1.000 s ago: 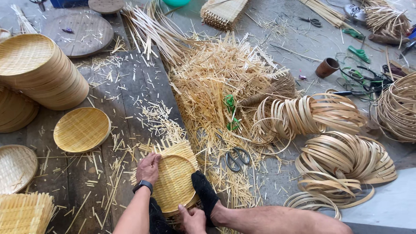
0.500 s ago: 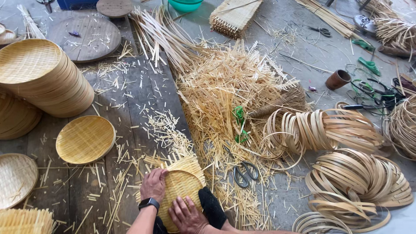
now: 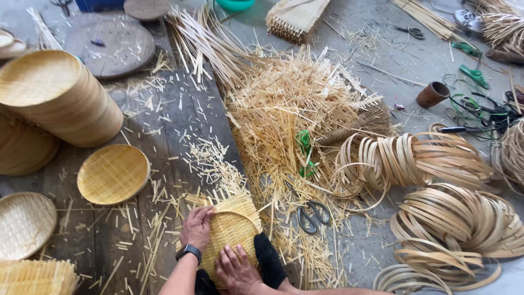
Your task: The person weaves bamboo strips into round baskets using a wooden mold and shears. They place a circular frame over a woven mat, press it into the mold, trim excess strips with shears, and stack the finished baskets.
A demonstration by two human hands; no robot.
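Low on the dark plank floor, a round, pale yellow woven bamboo tray with loose strip ends fanning from its far edge lies pressed under both hands, seemingly pinned flat so the weave holds its shape. Left hand spreads open-palmed on the tray's left rim, fingers curled over the edge, while right hand lies flat and open on its near side, neither grip clasping anything. Grey metal scissors rest just right, among bamboo offcuts.
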